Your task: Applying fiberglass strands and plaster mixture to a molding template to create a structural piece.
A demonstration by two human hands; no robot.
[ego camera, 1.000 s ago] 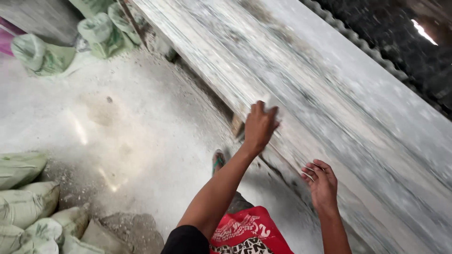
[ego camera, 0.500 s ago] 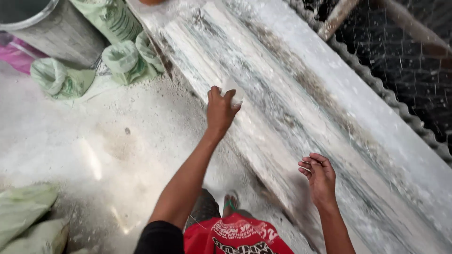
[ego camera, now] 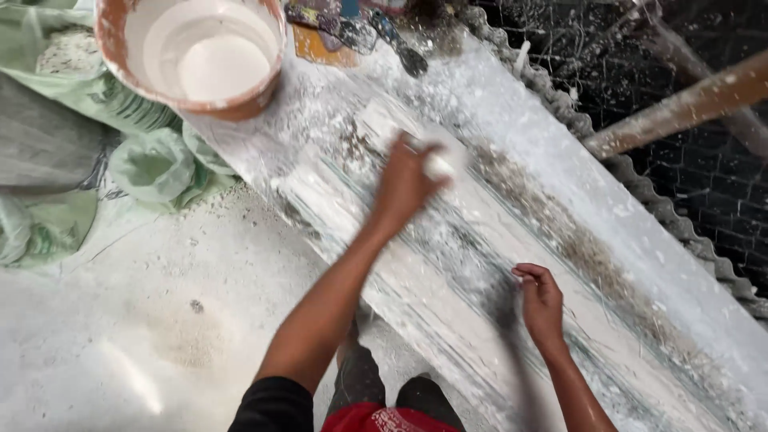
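A long white plaster-covered moulding bench (ego camera: 560, 264) runs diagonally from the top middle to the bottom right. My left hand (ego camera: 404, 188) reaches out over its upper part, fingers closed on a blurred white lump of plaster (ego camera: 444, 160). My right hand (ego camera: 540, 300) rests loosely curled on the bench nearer me, holding nothing that I can make out. A bucket (ego camera: 192, 52) with white plaster inside stands at the bench's far left end.
Green sacks (ego camera: 152, 168) lie on the dusty white floor (ego camera: 144, 336) at the left. Trowels and tools (ego camera: 360, 28) lie at the bench's far end. A corrugated sheet edge, wire mesh and a wooden pole (ego camera: 680, 108) border the right.
My view has shifted along the bench toward the bucket. My left hand has moved further up the bench and now grips a white lump. My right hand stays curled on the bench.
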